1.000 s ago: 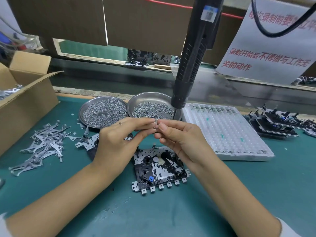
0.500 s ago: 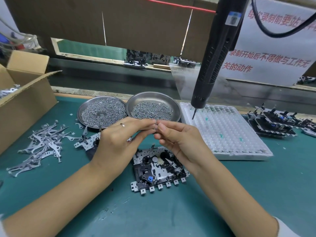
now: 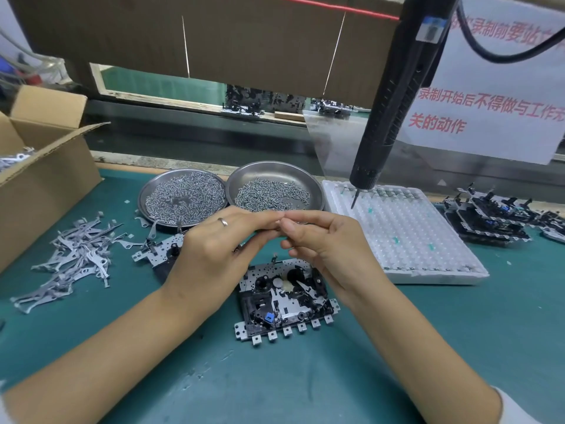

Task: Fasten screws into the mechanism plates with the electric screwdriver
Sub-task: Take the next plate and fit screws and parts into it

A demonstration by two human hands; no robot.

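My left hand (image 3: 214,255) and my right hand (image 3: 330,249) meet fingertip to fingertip above the table, pinching a tiny metal part (image 3: 279,222) between them; the part is too small to name. Below them a mechanism plate (image 3: 284,301) with black parts and a blue piece lies flat on the green mat. A second plate (image 3: 159,252) lies partly hidden behind my left hand. The black electric screwdriver (image 3: 394,99) hangs free to the right, with its bit above the white tray (image 3: 428,240). Two steel dishes hold screws: the left dish (image 3: 183,194) and the right dish (image 3: 275,191).
A pile of grey metal levers (image 3: 73,258) lies at the left, beside an open cardboard box (image 3: 42,166). Finished mechanisms (image 3: 495,218) are stacked at the far right. A paper sign with red writing (image 3: 489,96) hangs behind the screwdriver.
The hanging screwdriver has swung from the middle, over the right dish, to the right above the white tray. Both hands have stayed together at the small part.
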